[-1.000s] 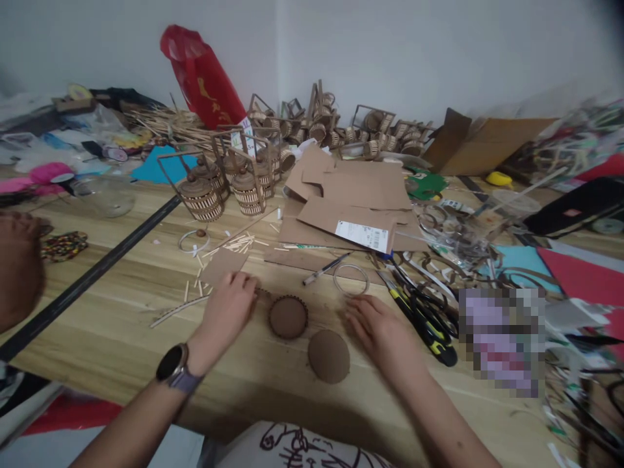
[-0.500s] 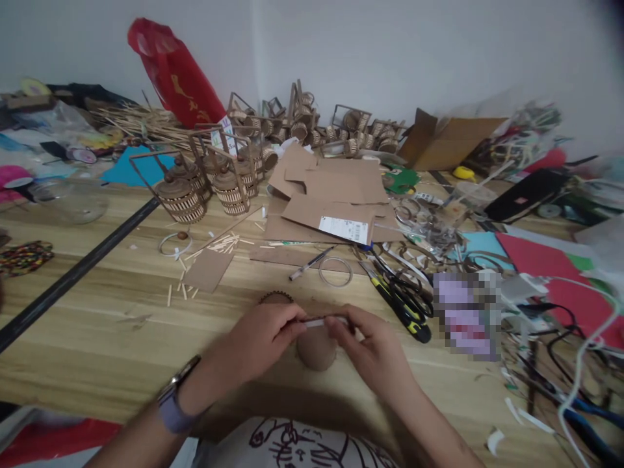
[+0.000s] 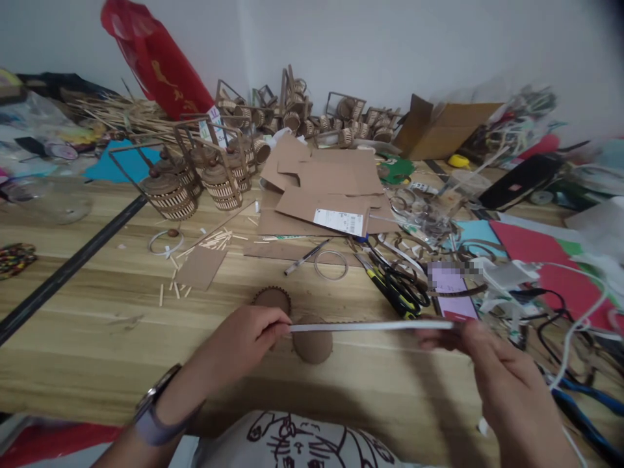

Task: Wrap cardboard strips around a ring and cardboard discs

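Observation:
A narrow strip [image 3: 361, 326], white along the side facing me, stretches almost level between my two hands above the table. My left hand [image 3: 258, 331] pinches its left end, and my right hand [image 3: 492, 351] grips it near the right end. Below the strip, close to my left fingers, lies a round cardboard disc [image 3: 312, 346], its upper edge partly covered. Just beyond my left hand is another cardboard disc [image 3: 272, 298] with a toothed dark rim. A watch is on my left wrist.
Yellow-black scissors [image 3: 392, 289], a phone [image 3: 453, 296], a pen [image 3: 306, 257] and a clear ring [image 3: 331, 265] lie past my hands. Cardboard sheets [image 3: 341, 172] and small lidded baskets [image 3: 170, 195] stand farther back. Blue-handled pliers [image 3: 585, 416] and a white cable [image 3: 568, 351] are at the right.
My right hand has moved far to the right, away from my left, so a long length of the strip now shows between them. The view has shifted slightly.

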A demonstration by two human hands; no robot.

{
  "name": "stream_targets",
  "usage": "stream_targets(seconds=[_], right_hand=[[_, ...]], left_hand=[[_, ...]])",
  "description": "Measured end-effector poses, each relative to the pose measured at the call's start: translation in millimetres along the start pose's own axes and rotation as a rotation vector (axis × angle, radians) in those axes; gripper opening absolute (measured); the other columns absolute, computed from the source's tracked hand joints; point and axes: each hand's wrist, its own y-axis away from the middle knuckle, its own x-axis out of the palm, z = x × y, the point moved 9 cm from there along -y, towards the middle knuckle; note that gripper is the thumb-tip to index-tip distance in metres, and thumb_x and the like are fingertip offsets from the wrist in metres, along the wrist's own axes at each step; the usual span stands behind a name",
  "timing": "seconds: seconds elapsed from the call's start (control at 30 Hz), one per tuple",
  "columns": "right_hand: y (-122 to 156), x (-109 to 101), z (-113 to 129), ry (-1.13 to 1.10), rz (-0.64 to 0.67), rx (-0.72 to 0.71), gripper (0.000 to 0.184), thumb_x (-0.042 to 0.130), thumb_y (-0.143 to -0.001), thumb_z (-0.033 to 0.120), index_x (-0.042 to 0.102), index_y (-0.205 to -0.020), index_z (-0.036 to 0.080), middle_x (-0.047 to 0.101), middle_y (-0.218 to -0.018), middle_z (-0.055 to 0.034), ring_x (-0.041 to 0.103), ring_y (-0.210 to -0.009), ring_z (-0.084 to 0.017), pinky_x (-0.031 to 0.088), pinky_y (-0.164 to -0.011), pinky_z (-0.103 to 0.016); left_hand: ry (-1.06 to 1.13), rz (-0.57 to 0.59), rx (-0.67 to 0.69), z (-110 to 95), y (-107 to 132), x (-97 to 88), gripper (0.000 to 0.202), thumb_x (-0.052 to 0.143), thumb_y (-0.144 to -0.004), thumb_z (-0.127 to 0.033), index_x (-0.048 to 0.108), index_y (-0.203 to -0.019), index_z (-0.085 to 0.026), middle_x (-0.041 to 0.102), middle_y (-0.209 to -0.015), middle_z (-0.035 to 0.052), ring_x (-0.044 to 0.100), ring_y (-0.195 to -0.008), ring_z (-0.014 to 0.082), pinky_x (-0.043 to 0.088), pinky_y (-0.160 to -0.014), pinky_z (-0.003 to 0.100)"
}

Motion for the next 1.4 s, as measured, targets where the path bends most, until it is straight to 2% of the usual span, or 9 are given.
stream_targets(seconds=[0.07,0.13,0.17,0.23,0.3,0.4,0.57,0.87,1.4], right_hand=[[7,-22,20,0.238,-0.231,-0.114,0.053,0.037,-0.095,0.057,0.073,-0.107,0.02,0.07,-0.108,-0.0169,0.063,-0.105,-0.035,0.049,-0.086,-0.049],[23,-19,58,0.376,-0.358,-0.336,0.046,0.044,-0.096,0.048,0.062,-0.127,0.019,0.062,-0.123,-0.02,0.055,-0.118,-0.037,0.044,-0.094,-0.051],[32,-6,80,0.377,-0.325,-0.479,0.042,0.049,-0.095,0.043,0.059,-0.129,0.02,0.062,-0.12,-0.0193,0.057,-0.115,-0.035,0.045,-0.093,-0.05],[57,41,122,0.274,-0.06,-0.832,0.031,0.048,-0.096,0.037,0.06,-0.122,0.024,0.068,-0.107,-0.0126,0.063,-0.099,-0.028,0.049,-0.085,-0.044],[70,81,140,0.213,0.168,-0.913,0.024,0.051,-0.096,0.031,0.062,-0.115,0.022,0.071,-0.101,-0.0099,0.066,-0.091,-0.025,0.052,-0.079,-0.04],[70,110,144,0.152,0.281,-0.88,0.024,0.043,-0.099,0.022,0.066,-0.108,0.02,0.07,-0.081,-0.0056,0.064,-0.073,-0.02,0.053,-0.064,-0.032],[63,106,136,0.15,0.256,-0.824,0.027,0.043,-0.1,0.025,0.068,-0.109,0.018,0.066,-0.077,-0.0057,0.063,-0.071,-0.018,0.052,-0.062,-0.028],[67,107,145,0.195,0.246,-0.853,0.027,0.046,-0.099,0.027,0.066,-0.114,0.018,0.069,-0.079,-0.0067,0.064,-0.072,-0.019,0.052,-0.064,-0.03],[65,102,148,-0.05,0.25,-0.748,0.011,0.052,-0.094,0.016,0.061,-0.094,0.022,0.069,-0.087,-0.0044,0.068,-0.081,-0.016,0.054,-0.068,-0.025]], left_hand=[[0.02,-0.012,0.025,-5,-5,8.3,0.028,0.046,-0.092,-0.029,0.069,-0.082,-0.019,0.063,-0.066,-0.0001,0.058,-0.064,0.0169,0.036,-0.061,0.026],[0.064,-0.008,0.042,-9,-9,19.1,0.025,0.047,-0.092,-0.028,0.069,-0.086,-0.02,0.063,-0.066,0.0,0.058,-0.065,0.0172,0.037,-0.06,0.026],[0.106,-0.005,0.046,-11,-11,24.4,0.021,0.048,-0.092,-0.027,0.068,-0.09,-0.02,0.063,-0.066,-0.0003,0.059,-0.065,0.0172,0.037,-0.06,0.026],[0.241,-0.005,0.058,-15,-13,33.4,0.015,0.05,-0.091,-0.026,0.062,-0.098,-0.021,0.064,-0.068,-0.0015,0.059,-0.065,0.0166,0.04,-0.06,0.026],[0.407,-0.007,0.076,-17,-13,39.1,0.011,0.051,-0.091,-0.028,0.055,-0.098,-0.021,0.064,-0.071,-0.0021,0.06,-0.067,0.0155,0.042,-0.061,0.025],[0.647,-0.01,0.102,-16,-12,40.7,0.013,0.05,-0.094,-0.034,0.05,-0.098,-0.021,0.063,-0.075,-0.0019,0.06,-0.066,0.0136,0.044,-0.06,0.024],[0.886,-0.071,-0.021,1,-10,35.6,0.029,0.058,-0.087,-0.041,0.057,-0.102,-0.016,0.065,-0.071,-0.0003,0.061,-0.059,0.013,0.048,-0.059,0.025],[0.886,-0.085,-0.136,6,-9,45.5,0.012,0.062,-0.075,-0.029,0.058,-0.073,-0.017,0.063,-0.059,-0.0035,0.058,-0.049,0.0105,0.045,-0.051,0.022],[1.032,-0.049,-0.136,-5,-8,50.5,0.012,0.06,-0.073,-0.029,0.057,-0.072,-0.017,0.063,-0.057,-0.0034,0.058,-0.045,0.0096,0.044,-0.049,0.021]])
